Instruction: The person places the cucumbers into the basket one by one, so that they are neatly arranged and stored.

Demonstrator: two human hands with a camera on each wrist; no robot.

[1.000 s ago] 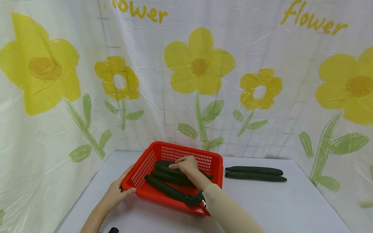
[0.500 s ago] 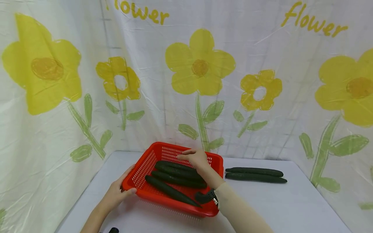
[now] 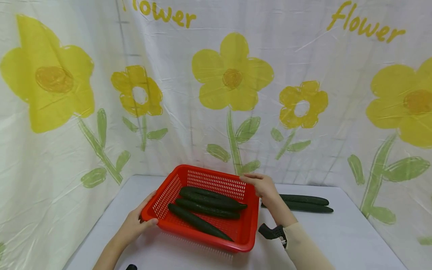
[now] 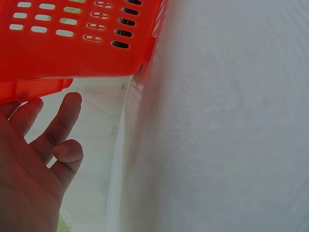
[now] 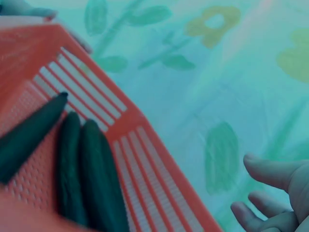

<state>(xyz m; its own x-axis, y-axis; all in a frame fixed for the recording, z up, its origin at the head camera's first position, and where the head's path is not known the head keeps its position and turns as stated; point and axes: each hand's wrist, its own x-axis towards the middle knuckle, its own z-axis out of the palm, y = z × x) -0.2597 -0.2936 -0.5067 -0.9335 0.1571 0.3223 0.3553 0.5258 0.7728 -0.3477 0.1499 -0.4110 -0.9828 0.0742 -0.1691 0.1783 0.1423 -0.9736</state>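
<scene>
In the lower middle of the head view, a red basket bears dark green cucumbers. The left hand grips its left corner, thumb and fingers set well apart around the rim. The right hand, by the far right corner, holds nothing, its thumb and fingers loosely parted. At lower right, 2 loose cucumbers lie side by side on the white table.
</scene>
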